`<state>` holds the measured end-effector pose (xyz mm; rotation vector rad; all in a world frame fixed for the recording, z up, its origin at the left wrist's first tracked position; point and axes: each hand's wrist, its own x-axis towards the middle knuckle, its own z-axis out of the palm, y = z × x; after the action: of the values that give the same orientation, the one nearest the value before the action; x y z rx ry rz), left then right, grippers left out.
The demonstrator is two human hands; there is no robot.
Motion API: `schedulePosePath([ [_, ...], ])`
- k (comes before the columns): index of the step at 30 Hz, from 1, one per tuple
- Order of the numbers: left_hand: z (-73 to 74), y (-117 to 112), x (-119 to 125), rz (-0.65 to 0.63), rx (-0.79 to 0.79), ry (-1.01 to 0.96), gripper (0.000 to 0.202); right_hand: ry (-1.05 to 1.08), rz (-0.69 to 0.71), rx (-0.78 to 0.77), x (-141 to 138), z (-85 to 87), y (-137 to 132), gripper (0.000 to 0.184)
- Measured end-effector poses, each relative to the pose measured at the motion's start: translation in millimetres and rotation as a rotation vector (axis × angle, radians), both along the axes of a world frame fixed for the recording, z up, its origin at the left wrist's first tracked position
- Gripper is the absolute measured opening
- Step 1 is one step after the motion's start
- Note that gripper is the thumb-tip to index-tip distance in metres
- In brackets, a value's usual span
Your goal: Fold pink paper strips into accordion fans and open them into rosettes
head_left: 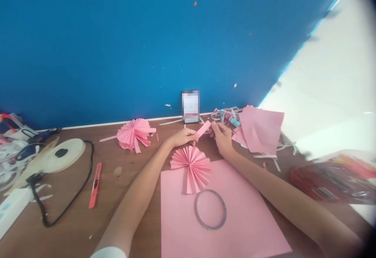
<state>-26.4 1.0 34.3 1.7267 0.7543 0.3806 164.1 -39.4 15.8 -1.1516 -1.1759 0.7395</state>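
Observation:
My left hand (184, 137) and my right hand (221, 135) both pinch a small folded pink paper strip (203, 129) held between them above the brown table (132, 183). Just below the hands lies a pleated pink paper fan (192, 168), resting on the top edge of a large flat pink sheet (223, 218). A grey ring (210, 209) lies on that sheet. A second pleated pink fan (133, 133) lies to the left of my left hand.
A stack of pink sheets (260, 128) and paper scraps lie at the right. An orange utility knife (95, 184), a tape roll (63, 154), a black cable (73, 195) and a white power strip (13, 207) lie left. A phone (190, 106) leans on the blue wall.

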Motion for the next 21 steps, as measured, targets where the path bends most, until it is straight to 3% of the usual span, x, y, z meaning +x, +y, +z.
schedulePosePath([
  [4,-1.2,-1,0,0.029,-0.001,0.004,0.033,0.08,0.075,-0.05,-1,-3.8,5,0.043],
  [9,-2.5,-2,1,0.026,0.014,0.01,0.031,-0.031,0.184,-0.037,-4,0.0,-1,0.037],
  [21,4.8,-5,5,0.08,0.182,0.057,0.049,0.055,0.19,-0.071,-5,0.4,-5,0.038],
])
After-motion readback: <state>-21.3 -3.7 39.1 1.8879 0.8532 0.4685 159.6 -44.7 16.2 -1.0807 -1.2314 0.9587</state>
